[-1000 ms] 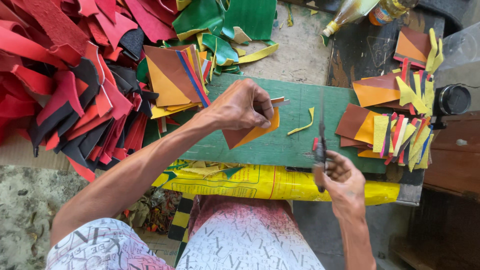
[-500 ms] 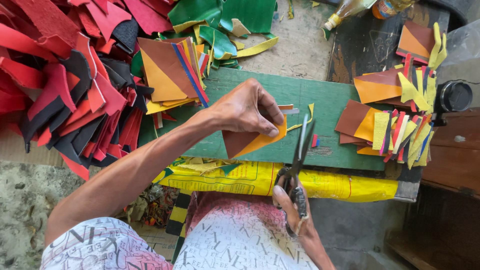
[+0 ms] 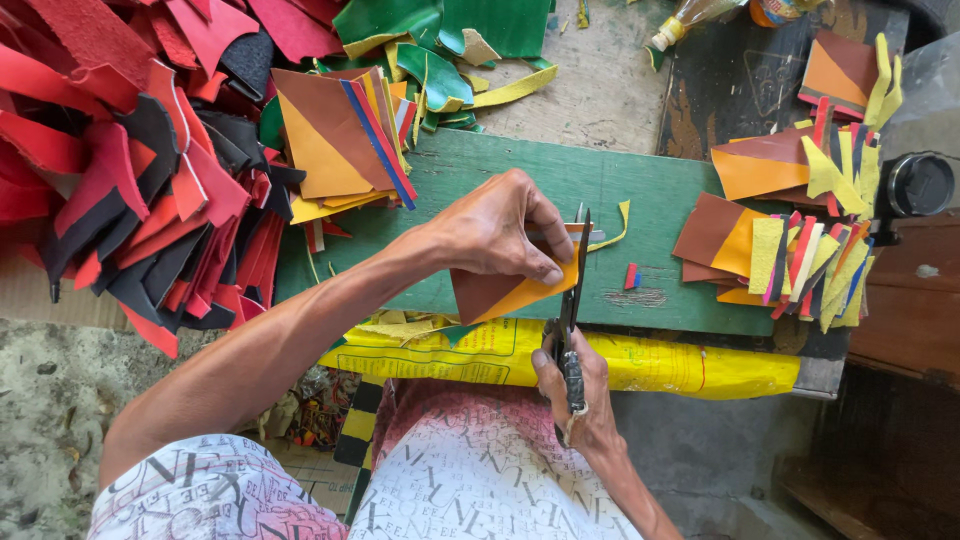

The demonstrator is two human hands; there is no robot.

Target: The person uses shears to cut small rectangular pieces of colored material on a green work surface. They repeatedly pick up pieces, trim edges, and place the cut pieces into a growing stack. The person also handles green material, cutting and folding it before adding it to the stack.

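My left hand (image 3: 500, 232) pinches an orange and brown leather piece (image 3: 497, 293) above the green board (image 3: 660, 205). My right hand (image 3: 577, 387) grips a pair of dark scissors (image 3: 572, 310) by the handles near my lap. The blades point away from me and lie along the right edge of the piece, close to my left fingertips. A thin yellow strip (image 3: 618, 224) curls on the board just right of the blades. A small red and blue scrap (image 3: 631, 275) lies beside it.
A big heap of red and black leather offcuts (image 3: 130, 170) fills the left. Stacked orange and brown pieces (image 3: 335, 145) lie behind my left arm. Cut pieces and coloured strips (image 3: 800, 240) are piled at the right. Green scraps (image 3: 450, 40) sit at the back, a yellow sack (image 3: 690, 365) hangs at the front.
My right hand has brought the scissors from the right side of the board in to the piece held by my left hand. The blades now sit against its right edge.
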